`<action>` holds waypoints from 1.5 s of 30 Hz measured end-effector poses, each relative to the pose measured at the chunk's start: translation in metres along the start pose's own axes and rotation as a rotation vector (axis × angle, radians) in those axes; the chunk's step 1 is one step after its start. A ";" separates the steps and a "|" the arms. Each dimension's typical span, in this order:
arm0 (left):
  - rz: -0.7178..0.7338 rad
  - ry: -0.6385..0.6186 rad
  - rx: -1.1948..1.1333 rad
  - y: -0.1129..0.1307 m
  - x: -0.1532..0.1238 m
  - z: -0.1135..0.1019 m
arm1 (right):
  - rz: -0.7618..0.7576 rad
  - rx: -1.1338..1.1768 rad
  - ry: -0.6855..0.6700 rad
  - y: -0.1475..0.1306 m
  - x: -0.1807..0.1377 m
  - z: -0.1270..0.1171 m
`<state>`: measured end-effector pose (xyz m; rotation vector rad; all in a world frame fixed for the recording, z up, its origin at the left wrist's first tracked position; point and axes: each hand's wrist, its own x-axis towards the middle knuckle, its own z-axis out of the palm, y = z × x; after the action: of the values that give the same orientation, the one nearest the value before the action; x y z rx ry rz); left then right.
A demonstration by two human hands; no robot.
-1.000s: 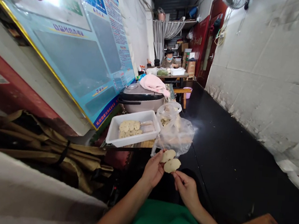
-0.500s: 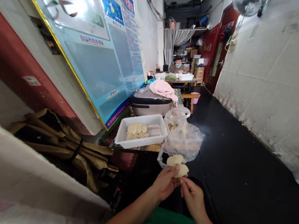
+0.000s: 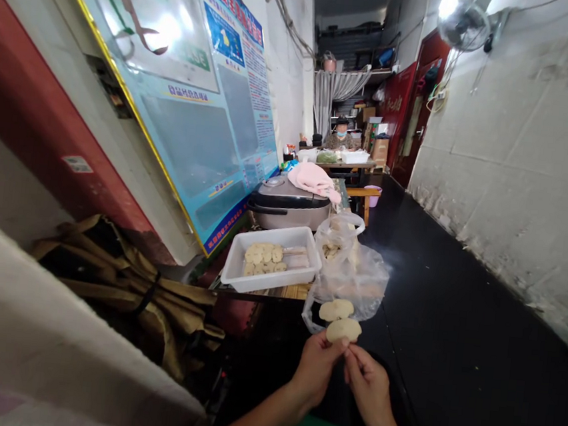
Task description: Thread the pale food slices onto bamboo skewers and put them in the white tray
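Note:
My left hand (image 3: 316, 370) and my right hand (image 3: 369, 383) meet low in the middle, both pinched around a thin skewer. Two pale round food slices (image 3: 339, 319) sit threaded on it just above my fingertips, one above the other. Right behind them a clear plastic bag (image 3: 353, 273) holds more slices and skewers. Left of the bag, a white tray (image 3: 237, 277) contains several finished skewers of the same slices.
A grey cooker (image 3: 287, 203) with a pink cloth (image 3: 315, 179) stands beyond the tray. A poster board (image 3: 198, 111) leans on the left wall. A folded tan umbrella (image 3: 135, 292) lies at left. A person sits at a far table (image 3: 342, 160). Dark floor runs right.
My hands have come together on the skewer and dropped lower in view. The two slices now stack nearer my fingertips. The camera has tilted up and turned a little left.

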<state>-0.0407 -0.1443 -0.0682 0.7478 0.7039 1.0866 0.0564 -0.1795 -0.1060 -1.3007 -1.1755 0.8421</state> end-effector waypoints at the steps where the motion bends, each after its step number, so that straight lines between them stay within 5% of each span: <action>1: 0.016 0.012 0.007 0.000 0.000 0.000 | 0.004 0.008 0.004 0.000 0.001 0.002; 19: 0.056 0.114 0.070 0.011 0.013 -0.026 | -0.005 -0.023 -0.029 -0.008 0.012 0.029; 45: 0.029 0.041 -0.014 0.012 -0.004 -0.017 | -0.021 0.003 -0.028 -0.016 -0.002 0.024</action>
<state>-0.0618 -0.1414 -0.0677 0.7270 0.7215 1.1347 0.0306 -0.1774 -0.0934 -1.2756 -1.2072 0.8485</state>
